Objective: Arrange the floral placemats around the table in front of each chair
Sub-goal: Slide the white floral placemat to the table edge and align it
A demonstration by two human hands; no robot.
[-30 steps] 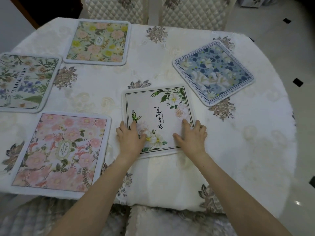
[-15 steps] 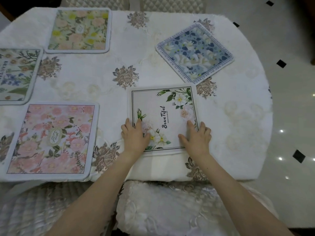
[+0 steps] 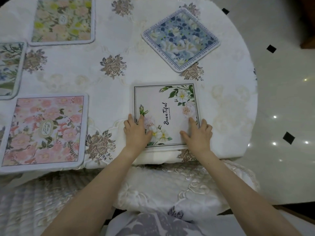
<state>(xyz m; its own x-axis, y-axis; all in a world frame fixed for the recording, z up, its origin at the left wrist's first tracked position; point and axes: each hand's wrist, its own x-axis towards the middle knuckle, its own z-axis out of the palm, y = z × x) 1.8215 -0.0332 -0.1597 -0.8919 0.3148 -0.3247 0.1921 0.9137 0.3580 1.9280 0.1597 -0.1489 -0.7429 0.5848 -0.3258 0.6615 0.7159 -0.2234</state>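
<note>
While both bare forearms are reaching up from the bottom of the frame, the left hand (image 3: 136,132) is lying flat, palm down, on the lower left corner of the white square placemat with green leaves, white flowers and the word "Beautiful" (image 3: 166,114). The right hand (image 3: 198,134) is lying flat on its lower right corner. The fingers of both hands are stretched out and a little spread, pressing on the mat and not closing around anything; each thumb is pointing inward to the other hand.

This white placemat is sitting in the lower middle of the frame, its lower border just beside the edge of the round table with the cream embroidered tablecloth (image 3: 109,77), above the cream lace-covered chair seat (image 3: 170,188). At the lower left the pink floral placemat (image 3: 44,132) is lying, at the upper left the yellow and peach floral placemat (image 3: 63,21), at the left edge the green botanical placemat (image 3: 8,68), partly cut by the frame, and at the upper right the blue floral placemat (image 3: 180,39), turned like a diamond.

Compared with half a second ago, the hands are keeping the same corners. The white mat is lying slightly nearer to the table edge, and the gap to the blue mat is looking wider.
</note>
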